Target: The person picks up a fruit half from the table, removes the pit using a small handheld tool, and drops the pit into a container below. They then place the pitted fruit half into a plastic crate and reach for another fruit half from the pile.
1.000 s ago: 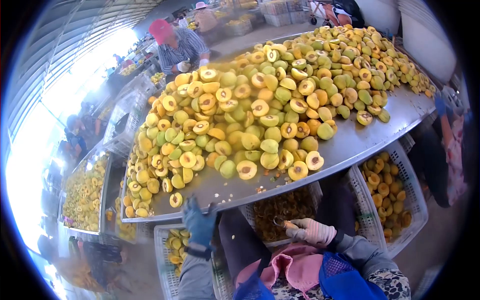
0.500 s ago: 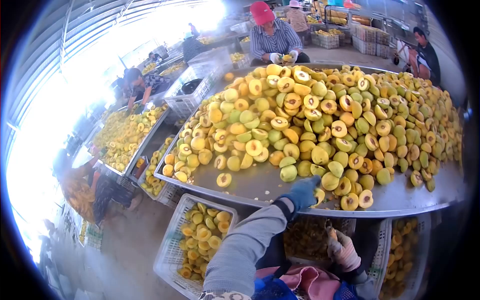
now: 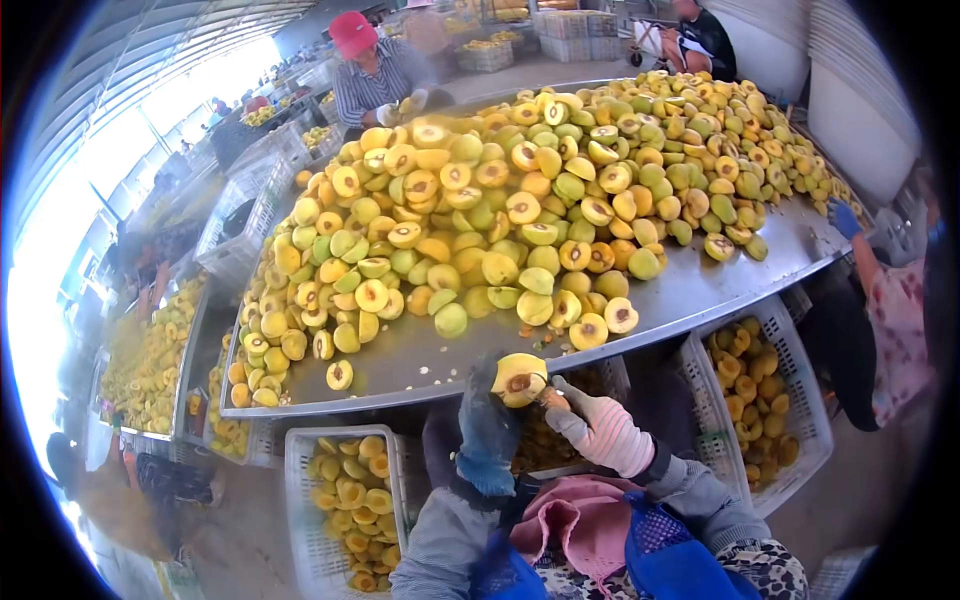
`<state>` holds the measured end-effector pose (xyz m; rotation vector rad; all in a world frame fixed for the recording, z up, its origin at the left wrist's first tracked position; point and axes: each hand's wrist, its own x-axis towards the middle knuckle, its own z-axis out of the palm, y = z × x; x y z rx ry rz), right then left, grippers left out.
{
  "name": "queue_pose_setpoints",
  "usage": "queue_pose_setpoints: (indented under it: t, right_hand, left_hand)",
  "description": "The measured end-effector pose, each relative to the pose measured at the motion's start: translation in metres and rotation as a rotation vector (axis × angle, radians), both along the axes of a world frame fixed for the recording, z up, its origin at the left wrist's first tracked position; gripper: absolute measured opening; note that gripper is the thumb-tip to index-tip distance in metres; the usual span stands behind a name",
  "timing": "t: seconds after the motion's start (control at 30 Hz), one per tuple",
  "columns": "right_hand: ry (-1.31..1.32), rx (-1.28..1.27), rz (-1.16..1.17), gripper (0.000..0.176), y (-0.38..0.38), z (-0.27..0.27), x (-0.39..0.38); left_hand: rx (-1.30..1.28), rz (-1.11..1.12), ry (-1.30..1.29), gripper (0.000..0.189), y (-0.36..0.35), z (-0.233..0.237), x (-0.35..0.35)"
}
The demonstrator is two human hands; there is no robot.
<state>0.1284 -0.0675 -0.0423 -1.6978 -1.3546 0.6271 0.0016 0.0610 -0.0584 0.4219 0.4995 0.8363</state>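
My left hand, in a blue glove, grips a halved yellow peach just in front of the metal table's near edge. The cut face with its brown middle is turned up toward me. My right hand, in a pale pink-striped glove, is closed round a small hand tool. Only a short part of that tool shows, close against the right side of the peach; its exact kind is hidden. Ahead lies a big heap of peach halves on the metal table.
A white crate of peach halves stands at my left, another crate at my right. A person in a red cap works across the table. At the right, a blue-gloved hand of another person reaches the table.
My left hand has drawn back from the table with a peach half. My right hand has risen with the tool to meet it. The view has swung right.
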Motion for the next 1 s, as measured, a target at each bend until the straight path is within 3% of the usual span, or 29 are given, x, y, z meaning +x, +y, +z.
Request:
queue_pose_setpoints:
  t: [0.1,0.2,0.3,0.37,0.43,0.5,0.57,0.6,0.7,0.8,0.9,1.0]
  right_hand:
    - [-0.045,-0.017,-0.032,0.064,-0.005,0.0,0.0]
    - [-0.125,-0.028,-0.031,0.062,-0.008,0.001,0.002]
    - [-0.159,-0.006,0.0,0.057,-0.009,-0.013,0.004]
    - [-0.13,0.043,0.036,0.053,-0.01,-0.028,0.002]
    - [-0.134,0.036,0.052,0.051,-0.012,-0.026,-0.001]
    - [-0.135,-0.031,0.053,0.048,-0.015,-0.021,-0.005]
    - [0.154,-0.037,0.111,0.047,-0.02,0.0,-0.011]
    - [0.298,-0.039,0.139,0.046,-0.02,0.008,-0.012]
    - [0.2,-0.049,0.157,0.046,-0.02,0.009,-0.009]
    - [0.015,-0.044,0.166,0.043,-0.018,0.015,-0.004]
    - [0.865,-0.297,0.224,0.041,-0.019,0.015,-0.012]
    - [0.524,-0.254,0.293,0.039,-0.017,0.03,0.001]
  left_hand:
    - [0.101,-0.079,-0.115,0.048,-0.018,0.016,0.002]
    - [-0.049,-0.108,-0.187,0.046,-0.018,0.009,0.002]
    - [1.178,0.17,0.765,0.038,-0.032,0.021,-0.002]
    - [0.973,0.118,0.711,0.041,-0.042,0.044,0.001]
    - [0.944,0.137,0.715,0.034,-0.044,0.049,0.005]
    - [1.091,0.223,0.783,0.028,-0.044,0.046,0.008]
    - [0.938,0.184,0.731,0.033,-0.048,0.056,0.011]
    - [0.82,0.14,0.62,0.034,-0.047,0.056,0.011]
    - [0.363,-0.015,0.142,0.039,-0.036,0.049,0.011]
    - [0.474,0.085,0.265,0.038,-0.035,0.049,0.015]
    - [0.391,-0.076,0.019,0.036,-0.031,0.048,0.01]
    - [0.59,-0.124,0.265,0.035,-0.032,0.059,0.0]
